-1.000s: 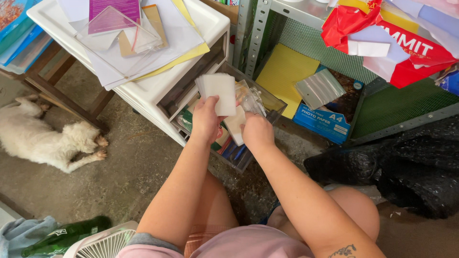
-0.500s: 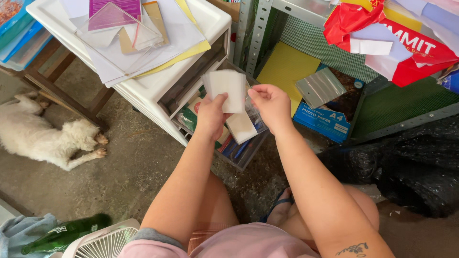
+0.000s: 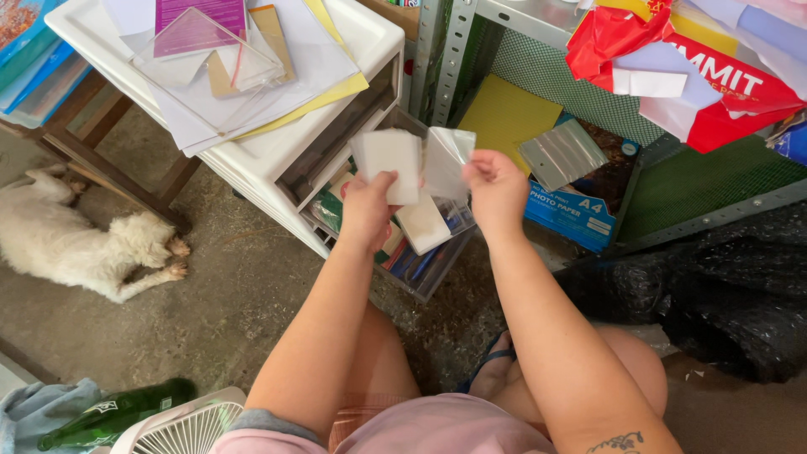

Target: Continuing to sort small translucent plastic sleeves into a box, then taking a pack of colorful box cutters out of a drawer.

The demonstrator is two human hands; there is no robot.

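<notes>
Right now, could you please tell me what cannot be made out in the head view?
- Open clear plastic drawer: contents largely hidden by the left hand and its white rectangular cards.
- Thin translucent plastic sleeve in the right hand: contents unreadable through glare.
- White fluffy dog: hindquarters cut off by the left edge.
- Green glass bottle: neck hidden under grey cloth.

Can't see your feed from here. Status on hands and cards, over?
Left hand grips white cards. Right hand pinches clear sleeve. Open drawer below, nothing blocking.
</notes>
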